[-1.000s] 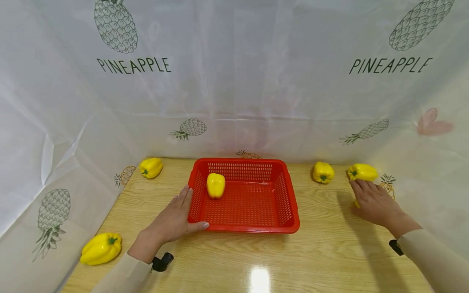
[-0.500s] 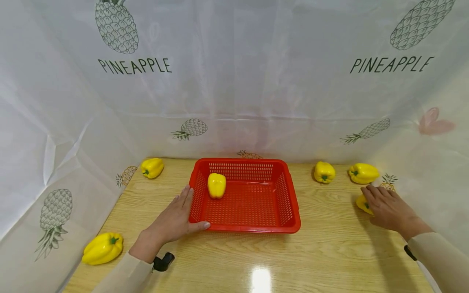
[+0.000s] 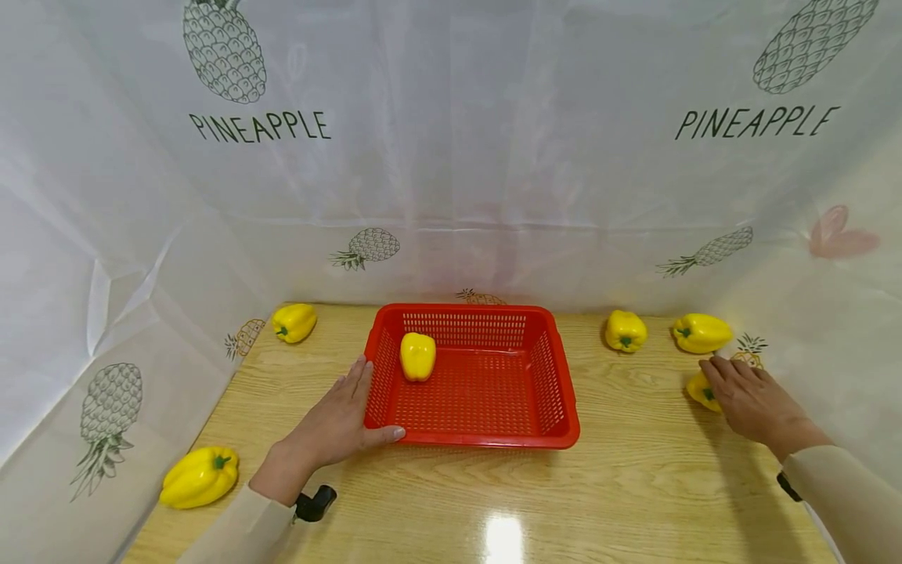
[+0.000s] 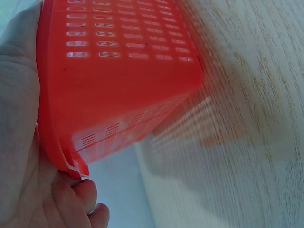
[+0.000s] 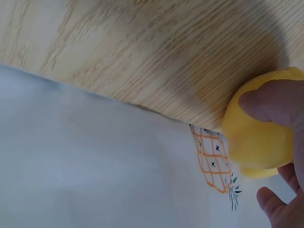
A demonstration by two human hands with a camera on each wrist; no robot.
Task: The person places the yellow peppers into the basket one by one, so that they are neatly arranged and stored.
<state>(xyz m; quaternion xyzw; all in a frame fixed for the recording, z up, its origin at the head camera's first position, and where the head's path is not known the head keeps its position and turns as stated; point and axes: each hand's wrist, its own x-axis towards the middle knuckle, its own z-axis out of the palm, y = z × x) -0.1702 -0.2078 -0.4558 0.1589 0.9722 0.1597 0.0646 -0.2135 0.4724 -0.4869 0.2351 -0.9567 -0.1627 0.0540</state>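
My left hand [image 3: 327,427] rests on the near left corner of a red perforated plastic basket [image 3: 486,441]. Its fingers lie along the left rim, with the thumb across the front rim. Inside the basket is one yellow bell pepper [image 3: 418,357]. At the far right, my right hand [image 3: 761,403] holds another yellow bell pepper [image 5: 259,137] low at the table. The thumb lies across this pepper and fingers show on its other side; the hand covers much of it in the head view. Just behind that hand lies a third yellow bell pepper [image 3: 702,334].
Another yellow bell pepper [image 3: 625,331] stands right of the basket. At the left lie a pepper [image 3: 294,323] near the back and a larger one [image 3: 200,478] near the front. White pineapple-print sheeting [image 3: 507,180] borders the wooden table [image 3: 606,501] at back and sides.
My right hand has drawn back from the rear pepper, toward the right and nearer me, onto the pepper in front of it. The left hand and basket have stayed put.
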